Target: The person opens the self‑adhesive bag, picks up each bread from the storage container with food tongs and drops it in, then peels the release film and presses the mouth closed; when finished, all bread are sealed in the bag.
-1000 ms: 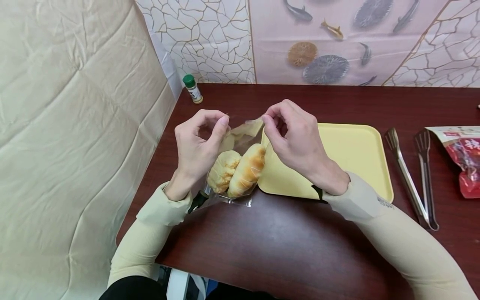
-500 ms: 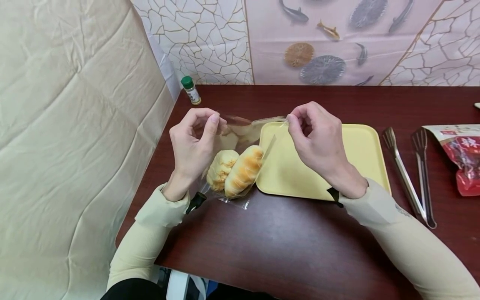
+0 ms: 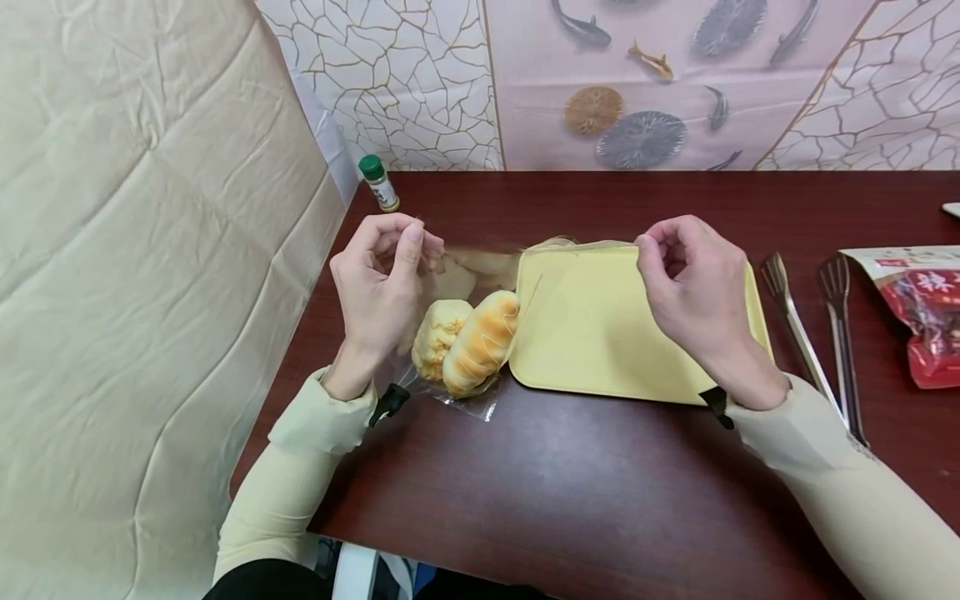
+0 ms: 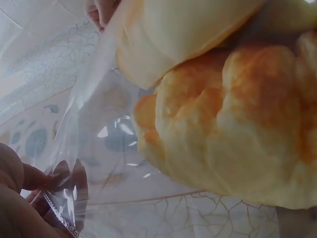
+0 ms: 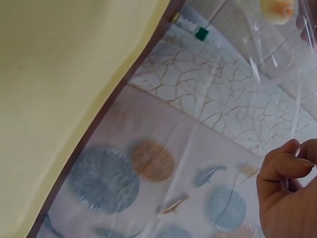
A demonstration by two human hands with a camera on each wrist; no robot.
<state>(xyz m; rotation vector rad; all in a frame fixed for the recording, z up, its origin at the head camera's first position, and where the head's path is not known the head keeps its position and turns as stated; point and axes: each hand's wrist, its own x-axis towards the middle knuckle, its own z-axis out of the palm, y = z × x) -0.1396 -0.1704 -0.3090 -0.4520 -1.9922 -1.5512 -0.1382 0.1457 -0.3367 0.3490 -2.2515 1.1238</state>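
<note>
A clear plastic bag [image 3: 480, 406] stands on the table with a long glazed roll [image 3: 482, 343] and a lumpy pale bun [image 3: 441, 335] inside. My left hand [image 3: 378, 279] pinches the left side of the bag's mouth between thumb and fingers; the left wrist view shows the film's crimped edge at those fingertips. Over the right part of the yellow tray [image 3: 577, 325], my right hand [image 3: 686, 283] pinches the opposite side of the mouth. Film stretches between both hands, across the tray's back edge. Close up, the lumpy bun [image 4: 223, 134] fills much of the left wrist view.
A small green-capped jar [image 3: 379, 183] stands at the table's back left. Metal tongs [image 3: 847, 358] lie right of the tray, beside a red packet [image 3: 930, 308]. A quilted cream panel [image 3: 142, 292] borders the left side, and a patterned cloth [image 3: 637, 83] hangs behind.
My right hand has moved right across the tray, drawing the bag's mouth wider. The left hand has shifted slightly left, and the breads stay nearly in place.
</note>
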